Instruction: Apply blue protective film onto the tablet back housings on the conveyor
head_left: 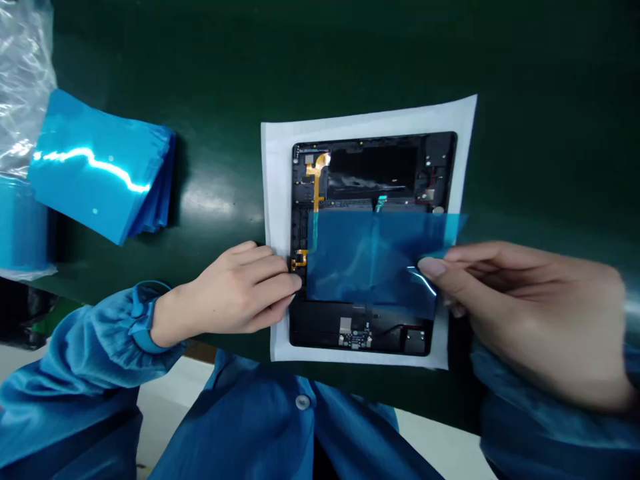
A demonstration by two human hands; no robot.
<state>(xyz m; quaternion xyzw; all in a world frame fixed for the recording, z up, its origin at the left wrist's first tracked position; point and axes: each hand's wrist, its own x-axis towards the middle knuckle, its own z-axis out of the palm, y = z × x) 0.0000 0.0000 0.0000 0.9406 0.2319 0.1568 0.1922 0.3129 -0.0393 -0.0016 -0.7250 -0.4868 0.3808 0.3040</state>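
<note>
An opened black tablet chassis (373, 167) lies on a white sheet (277, 167) on the dark green table. A see-through blue film (370, 257) covers its middle, over the battery area. My right hand (520, 307) pinches the film's right edge between thumb and fingers. My left hand (240, 290) has its fingers closed together and pressed at the chassis's left edge, by an orange flex cable (316, 187). Whether those fingers grip the film's left edge is hidden.
A stack of blue films (100, 170) lies at the left. Crumpled clear plastic wrap (23, 73) sits in the far left corner. The table's near edge (440, 413) runs just below the tablet, with my blue sleeves over it.
</note>
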